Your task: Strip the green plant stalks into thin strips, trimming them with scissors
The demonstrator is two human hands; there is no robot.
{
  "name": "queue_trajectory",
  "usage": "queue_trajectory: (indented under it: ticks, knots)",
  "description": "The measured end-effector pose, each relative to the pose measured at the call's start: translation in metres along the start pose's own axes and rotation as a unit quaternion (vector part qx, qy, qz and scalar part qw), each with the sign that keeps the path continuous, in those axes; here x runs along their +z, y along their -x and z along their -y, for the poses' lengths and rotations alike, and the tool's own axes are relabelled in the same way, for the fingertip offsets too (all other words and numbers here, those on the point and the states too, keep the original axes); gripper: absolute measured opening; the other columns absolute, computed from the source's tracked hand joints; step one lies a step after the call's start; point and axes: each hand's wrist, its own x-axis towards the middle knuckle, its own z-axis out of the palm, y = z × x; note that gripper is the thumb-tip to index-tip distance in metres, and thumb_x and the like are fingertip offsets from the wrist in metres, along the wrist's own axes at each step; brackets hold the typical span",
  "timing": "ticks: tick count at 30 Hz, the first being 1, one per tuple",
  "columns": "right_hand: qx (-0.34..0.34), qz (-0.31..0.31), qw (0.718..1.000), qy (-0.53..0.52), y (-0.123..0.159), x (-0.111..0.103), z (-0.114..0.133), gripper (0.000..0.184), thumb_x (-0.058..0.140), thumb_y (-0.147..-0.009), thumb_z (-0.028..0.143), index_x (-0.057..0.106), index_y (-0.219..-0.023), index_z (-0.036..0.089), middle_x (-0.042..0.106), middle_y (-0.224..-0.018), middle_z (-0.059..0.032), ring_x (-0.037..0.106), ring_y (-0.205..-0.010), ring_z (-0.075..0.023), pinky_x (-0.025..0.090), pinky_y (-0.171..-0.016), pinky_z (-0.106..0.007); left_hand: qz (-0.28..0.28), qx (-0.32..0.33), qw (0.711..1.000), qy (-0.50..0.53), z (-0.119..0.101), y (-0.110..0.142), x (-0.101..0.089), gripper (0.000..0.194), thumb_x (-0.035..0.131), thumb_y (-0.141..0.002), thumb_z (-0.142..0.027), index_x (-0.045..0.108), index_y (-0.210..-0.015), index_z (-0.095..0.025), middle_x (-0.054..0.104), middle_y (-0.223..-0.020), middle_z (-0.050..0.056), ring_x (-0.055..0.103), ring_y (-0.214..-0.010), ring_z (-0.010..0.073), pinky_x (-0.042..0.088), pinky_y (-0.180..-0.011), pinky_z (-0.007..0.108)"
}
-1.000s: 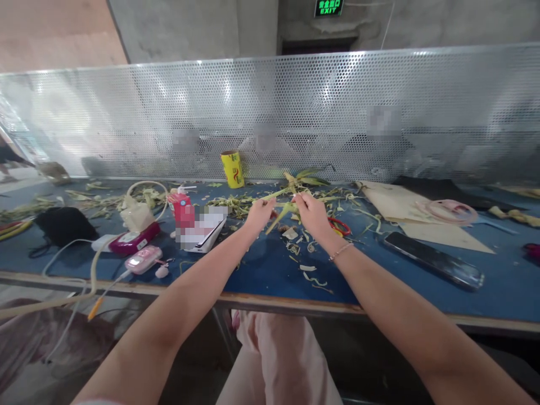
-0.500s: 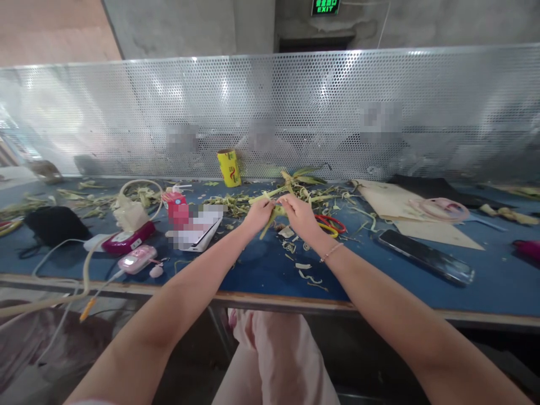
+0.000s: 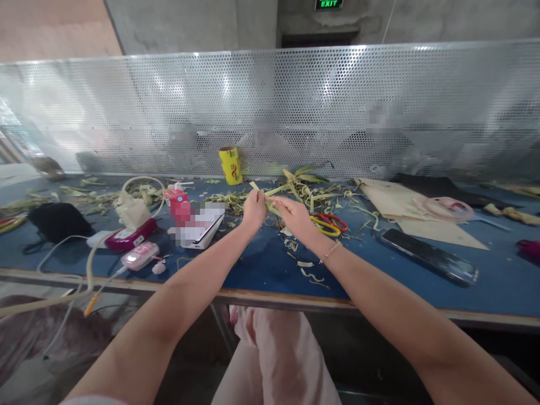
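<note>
My left hand point(image 3: 254, 210) is closed on a pale green leaf strip point(image 3: 253, 185), whose end sticks up above the fingers. Close beside it, my right hand point(image 3: 296, 217) pinches the same strip, its fingertips pointing left. The lower part of the strip is mostly hidden by the hands. Behind both hands lies a heap of dry leaf strips point(image 3: 301, 188), yellow-green and tangled. Scissors with red and yellow handles point(image 3: 331, 225) rest just right of my right hand. Small leaf scraps point(image 3: 306, 264) are scattered on the blue table point(image 3: 270, 273).
A yellow can-like cylinder point(image 3: 230, 166) stands before the perforated metal screen point(image 3: 295, 101). On the left are a red drink box point(image 3: 181, 209), a white box-like device point(image 3: 205, 233), a pink gadget point(image 3: 140, 256) and cables. At right lie a phone point(image 3: 428, 256) and brown card point(image 3: 382, 199).
My left hand has turned more upright, and the strip's end now points up past it instead of hanging down. My right hand has drawn slightly right, widening the space between the hands.
</note>
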Motion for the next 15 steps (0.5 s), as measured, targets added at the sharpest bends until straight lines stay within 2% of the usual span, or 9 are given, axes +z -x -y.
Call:
queue_trajectory:
  ticks: [5, 9, 11, 15]
  knots:
    - [0.092, -0.057, 0.994, -0.028, -0.005, -0.008, -0.003, 0.04, 0.038, -0.086, 0.043, 0.068, -0.094, 0.019, 0.065, -0.076, -0.0043, 0.059, -0.078, -0.0188, 0.045, -0.072, -0.031, -0.013, 0.094, 0.993, -0.072, -0.003, 0.001, 0.0, 0.026, 0.04, -0.086, -0.024, 0.034, -0.061, -0.018, 0.036, -0.056, -0.003, 0.034, -0.054, 0.0088, 0.026, -0.053, 0.023]
    - [0.132, -0.102, 0.986, -0.03, -0.008, -0.013, -0.016, 0.044, 0.038, -0.085, 0.047, 0.068, -0.088, 0.016, 0.059, -0.068, -0.0031, 0.053, -0.066, -0.0163, 0.041, -0.067, -0.03, 0.036, 0.109, 0.99, -0.077, -0.004, 0.004, 0.003, 0.023, 0.038, -0.087, -0.026, 0.038, -0.065, -0.019, 0.037, -0.055, -0.004, 0.037, -0.052, 0.01, 0.027, -0.054, 0.025]
    - [0.133, -0.104, 0.985, -0.028, -0.01, -0.015, -0.02, 0.044, 0.038, -0.085, 0.047, 0.068, -0.087, 0.015, 0.056, -0.065, -0.0026, 0.05, -0.063, -0.0153, 0.039, -0.065, -0.03, 0.042, 0.107, 0.99, -0.077, -0.003, 0.005, 0.004, 0.022, 0.038, -0.087, -0.027, 0.039, -0.066, -0.019, 0.038, -0.055, -0.004, 0.038, -0.052, 0.0106, 0.028, -0.054, 0.025]
    - [0.128, -0.064, 0.989, -0.033, -0.01, -0.017, -0.013, 0.044, 0.038, -0.085, 0.049, 0.067, -0.091, 0.016, 0.052, -0.057, -0.0004, 0.045, -0.051, -0.0128, 0.037, -0.056, -0.028, 0.0, 0.098, 0.992, -0.079, 0.001, 0.002, 0.003, 0.024, 0.038, -0.087, -0.028, 0.037, -0.065, -0.019, 0.039, -0.057, -0.003, 0.039, -0.054, 0.0106, 0.028, -0.055, 0.025]
